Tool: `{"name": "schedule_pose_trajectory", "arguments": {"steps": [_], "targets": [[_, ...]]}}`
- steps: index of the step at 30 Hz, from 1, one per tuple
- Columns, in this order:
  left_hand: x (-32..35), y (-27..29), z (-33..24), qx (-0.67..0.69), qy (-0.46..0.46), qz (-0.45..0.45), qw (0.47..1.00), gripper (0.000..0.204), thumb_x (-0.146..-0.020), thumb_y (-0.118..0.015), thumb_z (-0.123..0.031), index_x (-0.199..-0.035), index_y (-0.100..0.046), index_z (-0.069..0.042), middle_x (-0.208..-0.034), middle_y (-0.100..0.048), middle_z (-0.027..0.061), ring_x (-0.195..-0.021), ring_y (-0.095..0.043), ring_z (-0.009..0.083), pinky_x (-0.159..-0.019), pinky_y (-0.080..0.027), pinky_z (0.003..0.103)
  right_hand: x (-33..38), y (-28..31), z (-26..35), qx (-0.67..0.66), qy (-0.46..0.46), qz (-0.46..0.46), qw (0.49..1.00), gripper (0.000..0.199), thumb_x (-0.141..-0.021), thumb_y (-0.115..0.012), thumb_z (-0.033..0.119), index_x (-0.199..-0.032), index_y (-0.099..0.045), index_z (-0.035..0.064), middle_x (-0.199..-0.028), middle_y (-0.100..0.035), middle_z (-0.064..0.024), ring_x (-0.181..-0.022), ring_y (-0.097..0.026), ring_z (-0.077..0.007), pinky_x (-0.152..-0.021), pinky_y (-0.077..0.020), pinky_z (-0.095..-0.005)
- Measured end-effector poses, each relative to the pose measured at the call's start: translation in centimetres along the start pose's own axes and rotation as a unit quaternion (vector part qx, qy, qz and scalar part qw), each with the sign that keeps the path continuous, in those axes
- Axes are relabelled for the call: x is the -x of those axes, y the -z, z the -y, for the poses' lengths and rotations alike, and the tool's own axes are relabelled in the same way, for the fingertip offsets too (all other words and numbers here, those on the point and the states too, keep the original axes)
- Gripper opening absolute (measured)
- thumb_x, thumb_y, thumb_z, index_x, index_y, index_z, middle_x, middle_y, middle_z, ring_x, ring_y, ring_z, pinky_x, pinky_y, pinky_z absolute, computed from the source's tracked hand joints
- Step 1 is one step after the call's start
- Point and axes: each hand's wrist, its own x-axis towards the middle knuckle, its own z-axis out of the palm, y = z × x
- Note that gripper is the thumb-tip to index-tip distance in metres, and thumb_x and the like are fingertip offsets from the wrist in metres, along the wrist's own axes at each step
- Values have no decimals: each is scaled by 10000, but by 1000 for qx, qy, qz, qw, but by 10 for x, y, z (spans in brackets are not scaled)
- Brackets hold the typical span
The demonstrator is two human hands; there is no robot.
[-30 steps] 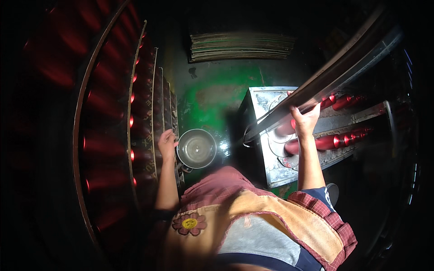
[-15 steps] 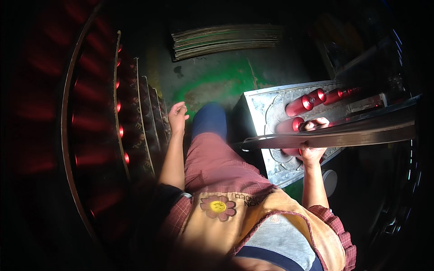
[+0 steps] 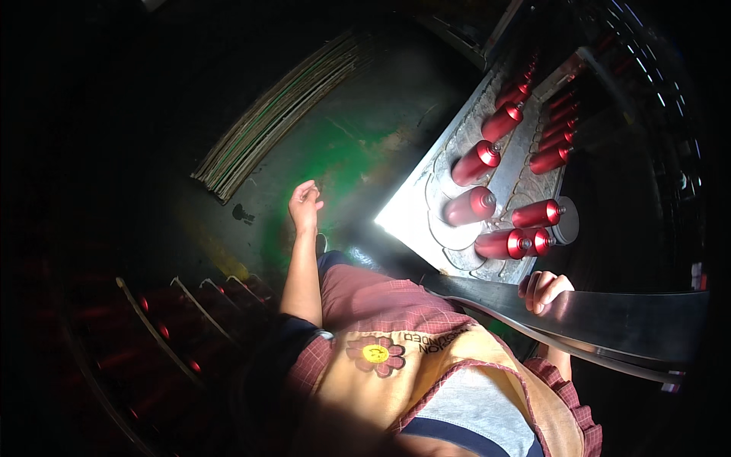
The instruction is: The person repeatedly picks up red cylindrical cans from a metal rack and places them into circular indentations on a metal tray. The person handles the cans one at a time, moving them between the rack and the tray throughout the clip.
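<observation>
My right hand [image 3: 545, 291] is closed over the upper edge of a long, dark, flat board [image 3: 624, 316] with a thin pale rim, held at my right side; the forearm passes behind it. Loosely bent and empty, my left hand [image 3: 305, 201] hangs over the floor in front of my left side, its fingers apart. Beyond the board, red metal bottles with narrow necks, such as this one [image 3: 476, 163], stand on a pale conveyor [image 3: 403, 207]. The nearest red bottles [image 3: 499, 245] are close to the conveyor's near end, just past the board.
A stack of thin flat boards [image 3: 270, 114] lies on the floor at the far left. Shelf edges [image 3: 145, 316] with red bottles between them stand in shadow at the lower left. A pale round lid-like thing [image 3: 566, 221] is beside the conveyor. The floor [image 3: 335, 160] has green patches.
My view has turned right, showing more of the conveyor. The dark board in my right hand has come nearer to my body and away from over the bottles. My left hand stays empty.
</observation>
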Motion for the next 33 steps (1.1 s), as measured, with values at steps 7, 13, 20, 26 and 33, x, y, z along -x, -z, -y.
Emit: {"name": "schedule_pose_trajectory", "arguments": {"steps": [7, 13, 20, 26, 33], "targets": [[-83, -19, -19, -79, 41, 98, 991, 261, -938, -610, -102, -1185, -650, -27, -1134, -645, 86, -963, -632, 172, -744, -566, 297, 37, -7, 0, 58, -6, -257, 965, 176, -982, -563, 286, -905, -636, 145, -729, -560, 0, -693, -538, -144, -774, -444, -343], [-164, -21, -45, -98, 67, 183, 976, 287, -957, -602, -105, -1228, -622, -13, -1212, -628, 107, -1045, -612, 202, -824, -551, 325, 33, -38, -6, 166, 40, -494, 853, 290, -942, -591, 404, -960, -597, 115, -811, -539, -24, -790, -547, -181, -825, -437, -365], [-248, -18, -129, -172, 62, 218, 959, 302, -970, -602, -128, -1261, -621, -49, -1186, -662, 64, -1013, -623, 162, -833, -549, 312, 27, -45, -5, 126, 45, -583, 801, 712, -1005, -242, 644, -858, -663, 89, -757, -629, -67, -758, -567, -215, -859, -419, -373], [-269, -27, -170, -216, 27, 214, 952, 319, -979, -569, -146, -1262, -603, -3, -1192, -625, 102, -1069, -600, 201, -843, -547, 314, 21, -48, -1, 113, 44, -607, 785, 728, -1003, -243, 636, -840, -685, 81, -737, -640, -68, -752, -575, -224, -858, -422, -379], [-297, -101, -187, -231, 32, 284, 930, 310, -991, -550, -125, -1271, -594, 0, -1193, -619, 101, -1059, -598, 186, -847, -545, 297, 1, -49, 0, 121, 41, -632, 764, 728, -1006, -230, 615, -822, -683, 75, -745, -671, -73, -737, -591, -233, -823, -422, -370]]}}
